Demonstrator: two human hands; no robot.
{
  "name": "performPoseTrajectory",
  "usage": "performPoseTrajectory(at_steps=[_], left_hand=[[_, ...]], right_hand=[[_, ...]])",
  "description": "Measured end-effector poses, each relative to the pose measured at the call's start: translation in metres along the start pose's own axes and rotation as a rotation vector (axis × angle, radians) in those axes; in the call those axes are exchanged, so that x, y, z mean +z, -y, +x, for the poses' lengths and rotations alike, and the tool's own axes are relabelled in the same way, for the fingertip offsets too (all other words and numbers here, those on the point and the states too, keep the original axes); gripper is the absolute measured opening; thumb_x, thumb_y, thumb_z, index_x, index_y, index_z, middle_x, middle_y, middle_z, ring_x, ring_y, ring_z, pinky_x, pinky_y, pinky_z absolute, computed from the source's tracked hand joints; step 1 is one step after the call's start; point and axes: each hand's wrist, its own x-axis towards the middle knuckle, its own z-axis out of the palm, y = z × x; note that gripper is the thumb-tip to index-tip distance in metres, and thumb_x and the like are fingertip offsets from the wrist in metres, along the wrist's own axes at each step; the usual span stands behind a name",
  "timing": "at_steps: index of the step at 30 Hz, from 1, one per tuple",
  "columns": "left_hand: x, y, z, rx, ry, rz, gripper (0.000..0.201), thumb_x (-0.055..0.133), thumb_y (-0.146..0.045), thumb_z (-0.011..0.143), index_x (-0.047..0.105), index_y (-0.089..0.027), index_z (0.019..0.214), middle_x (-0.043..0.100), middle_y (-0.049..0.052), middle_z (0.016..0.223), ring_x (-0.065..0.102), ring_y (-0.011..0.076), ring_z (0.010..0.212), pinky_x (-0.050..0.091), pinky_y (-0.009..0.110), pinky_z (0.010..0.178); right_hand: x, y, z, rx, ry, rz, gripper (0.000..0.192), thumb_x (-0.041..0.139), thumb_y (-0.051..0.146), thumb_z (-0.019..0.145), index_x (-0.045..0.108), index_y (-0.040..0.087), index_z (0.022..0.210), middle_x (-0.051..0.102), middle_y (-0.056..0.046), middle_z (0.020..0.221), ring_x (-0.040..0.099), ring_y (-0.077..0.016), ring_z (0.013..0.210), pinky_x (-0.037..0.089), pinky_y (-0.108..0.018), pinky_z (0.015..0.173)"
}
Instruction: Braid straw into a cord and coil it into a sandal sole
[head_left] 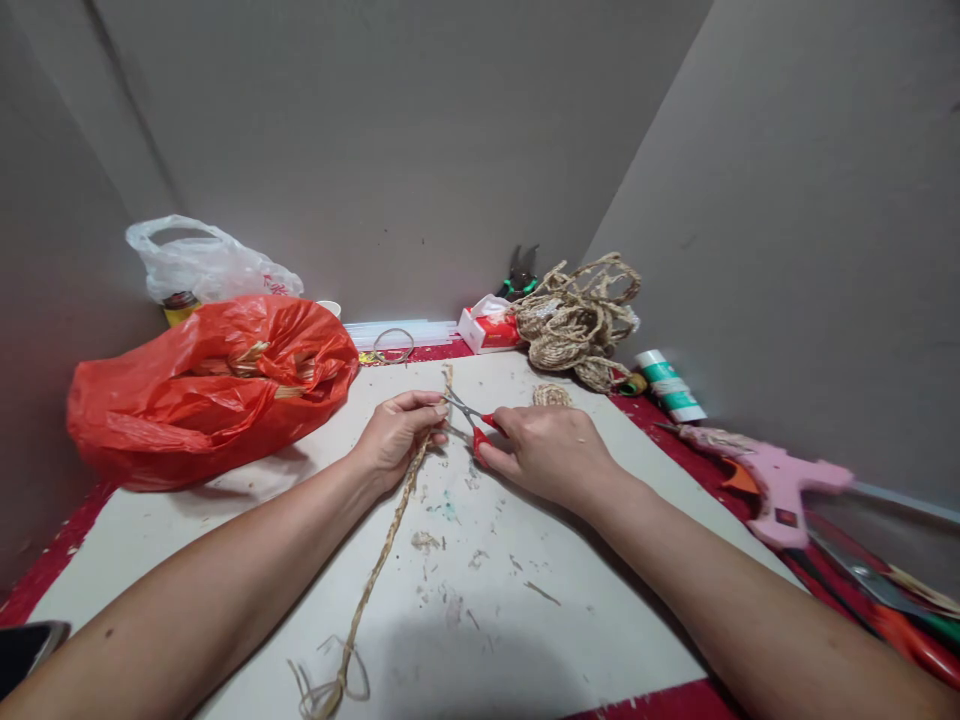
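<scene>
My left hand [401,435] pinches a braided straw cord [391,535] close to its far end. The cord runs down toward the near edge of the white board [600,640], where its lower end has loose, frayed strands. In my right hand [551,450] is a small pair of scissors [480,422] with red handles, fingers through the loops. Its blades are apart and reach the cord just by my left fingertips. A short tip of cord sticks up beyond the blades. Whether the blades touch the cord I cannot tell.
A red plastic bag [202,400] with straw inside lies at left. Coiled braided cord [574,325], a tissue pack [491,328] and pliers [519,275] stand at the back. At right are a pink glue gun [787,480] and larger scissors [874,585]. Scraps dot the board.
</scene>
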Motion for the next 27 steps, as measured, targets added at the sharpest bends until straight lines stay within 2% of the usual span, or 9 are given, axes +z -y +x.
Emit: performPoseTrajectory(at_steps=[11, 15, 18, 22, 27], left_hand=[[-0.003, 0.004, 0.003, 0.010, -0.015, 0.011, 0.020, 0.073, -0.006, 0.061, 0.067, -0.010, 0.079, 0.059, -0.001, 0.061, 0.052, 0.0060, 0.050, 0.047, 0.020, 0.050], [-0.004, 0.004, 0.002, -0.028, 0.035, -0.003, 0.024, 0.069, -0.004, 0.064, 0.069, -0.010, 0.086, 0.060, 0.001, 0.066, 0.054, 0.0067, 0.053, 0.047, 0.019, 0.050], [-0.003, 0.003, 0.002, -0.017, 0.004, 0.017, 0.023, 0.068, -0.003, 0.065, 0.069, -0.009, 0.087, 0.059, 0.001, 0.066, 0.054, 0.0062, 0.053, 0.047, 0.019, 0.050], [-0.002, 0.003, 0.003, -0.006, -0.027, 0.028, 0.018, 0.068, -0.003, 0.066, 0.067, -0.008, 0.083, 0.059, 0.001, 0.065, 0.054, 0.0058, 0.051, 0.047, 0.019, 0.050], [-0.002, 0.004, 0.003, 0.039, -0.058, 0.069, 0.019, 0.068, -0.004, 0.064, 0.065, -0.009, 0.082, 0.060, 0.000, 0.063, 0.054, 0.0060, 0.048, 0.047, 0.019, 0.051]], right_hand=[[0.007, -0.005, 0.001, -0.044, -0.013, 0.015, 0.033, 0.046, 0.040, 0.088, 0.064, 0.018, 0.071, 0.070, -0.007, 0.065, 0.060, -0.0184, 0.058, 0.018, -0.028, 0.053], [0.012, -0.010, 0.003, 0.048, -0.011, 0.069, 0.034, 0.046, 0.041, 0.087, 0.064, 0.019, 0.069, 0.069, -0.005, 0.063, 0.057, -0.0170, 0.055, 0.018, -0.027, 0.051], [0.011, -0.011, 0.003, 0.079, -0.028, 0.123, 0.033, 0.045, 0.040, 0.087, 0.064, 0.020, 0.068, 0.068, -0.005, 0.063, 0.056, -0.0162, 0.055, 0.021, -0.026, 0.052], [0.006, -0.006, 0.002, 0.031, -0.031, 0.124, 0.030, 0.050, 0.040, 0.081, 0.061, 0.019, 0.063, 0.067, -0.004, 0.061, 0.055, -0.0154, 0.054, 0.022, -0.027, 0.053], [0.000, 0.002, -0.001, -0.013, 0.011, 0.040, 0.029, 0.051, 0.043, 0.079, 0.064, 0.018, 0.072, 0.068, -0.006, 0.065, 0.057, -0.0175, 0.057, 0.020, -0.027, 0.053]])
